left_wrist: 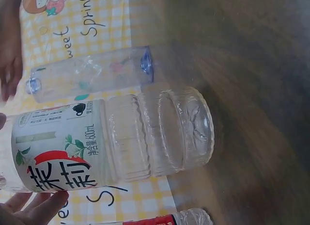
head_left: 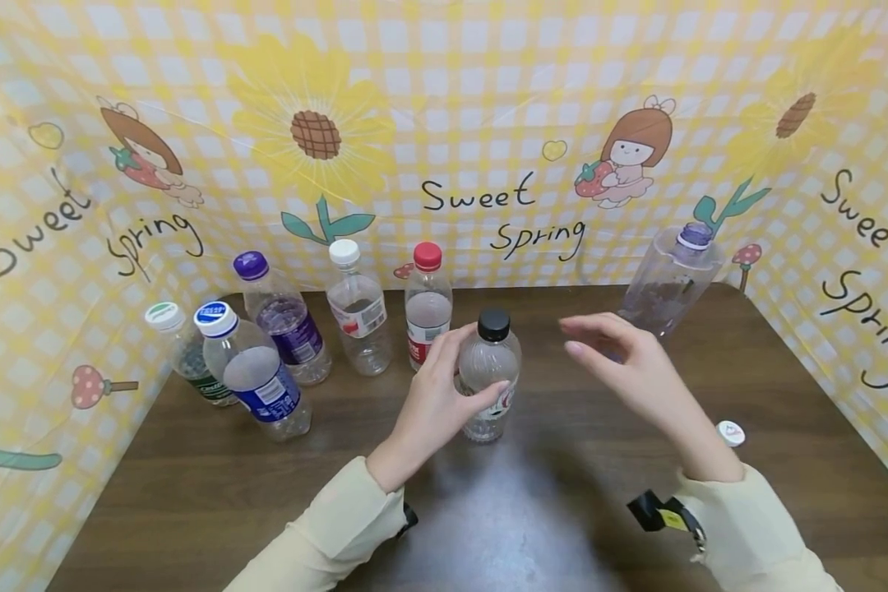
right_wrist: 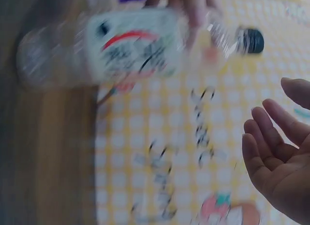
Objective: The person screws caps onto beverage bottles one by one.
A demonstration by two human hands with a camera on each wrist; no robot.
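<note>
My left hand (head_left: 444, 382) grips a clear plastic bottle (head_left: 486, 423) with a black cap (head_left: 494, 324), fingers on one side and thumb on the other. The bottle is upright over the table; whether its base touches the wood is hard to tell. Its pale label (left_wrist: 53, 147) has a red arc and black characters. To the right of this bottle my right hand (head_left: 625, 362) hangs in the air, its fingers loosely bent and nothing in them. In the right wrist view that hand (right_wrist: 278, 152) is apart from the black cap, palm and fingers in sight.
On the brown table (head_left: 266, 510), several capped bottles stand at the left, including a blue-labelled bottle (head_left: 270, 395) and a red-capped bottle (head_left: 427, 308). An uncapped purple-tinted bottle (head_left: 669, 275) stands back right. A loose white cap (head_left: 730, 433) lies by the right forearm. Patterned cloth (head_left: 474, 107) walls the table.
</note>
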